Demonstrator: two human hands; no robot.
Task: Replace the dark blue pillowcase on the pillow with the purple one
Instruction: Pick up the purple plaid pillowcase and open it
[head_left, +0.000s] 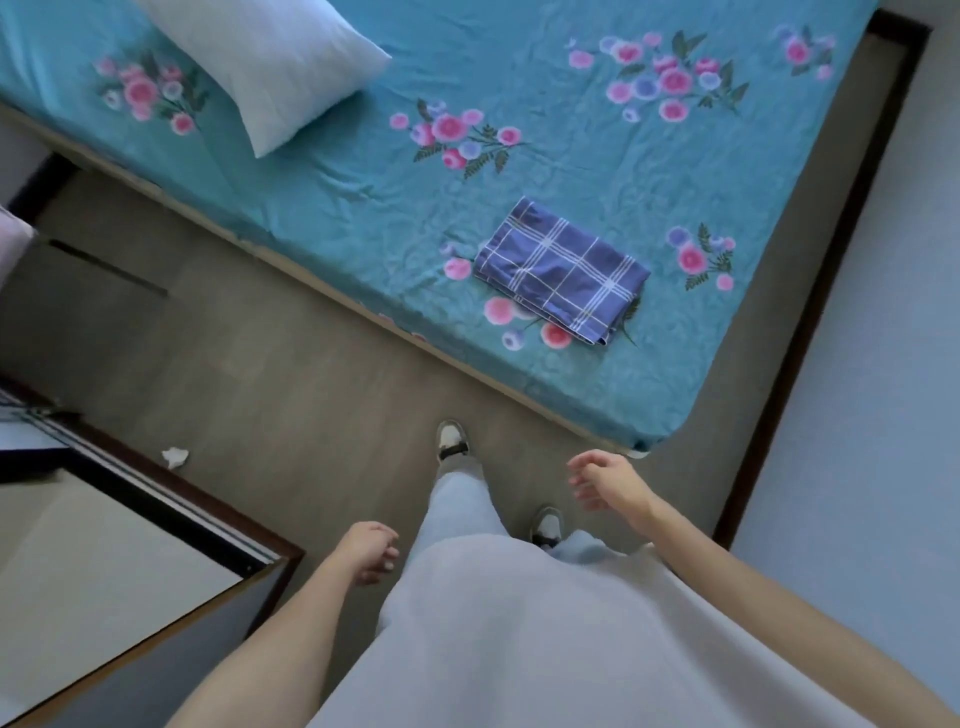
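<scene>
Folded pillowcase (562, 270) untouched on bed (519, 171); left hand (366, 552), right hand (605, 480) loose, empty-gripped.

Pillow (275, 62) on the bed (571, 171) at far left, folded pillowcase (561, 270) well right of it near the bed's front edge, person standing on the floor (270, 374) before the bed

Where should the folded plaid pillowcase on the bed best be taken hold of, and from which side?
Probably at the folded pillowcase corner nearest the bed edge, where its layered edges show. It lies flat on the teal sheet, so a pinch from the floor side, where the person stands, suits. The right hand, open and empty, is nearer than the left hand.
</scene>
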